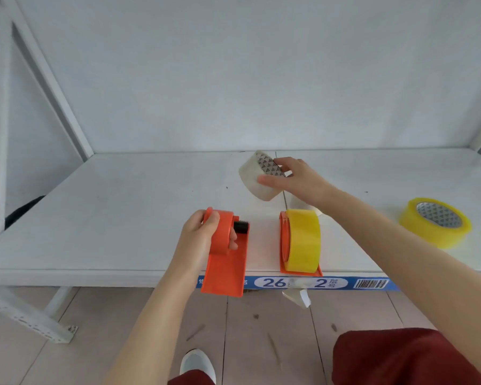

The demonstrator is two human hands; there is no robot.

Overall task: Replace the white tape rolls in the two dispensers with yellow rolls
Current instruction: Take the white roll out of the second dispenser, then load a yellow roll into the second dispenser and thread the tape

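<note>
Nearest, the left hand wraps the empty orange dispenser at the shelf edge, while the outstretched right hand pinches a tilted white roll aloft beyond the yellow-loaded dispenser, a spare yellow roll lying right.

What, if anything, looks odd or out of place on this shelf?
One thing: the empty orange dispenser in the left hand sticks out past the front edge of the shelf, over the floor. A scrap of white tape also dangles from the edge label. Nothing looks spilled or broken.
</note>
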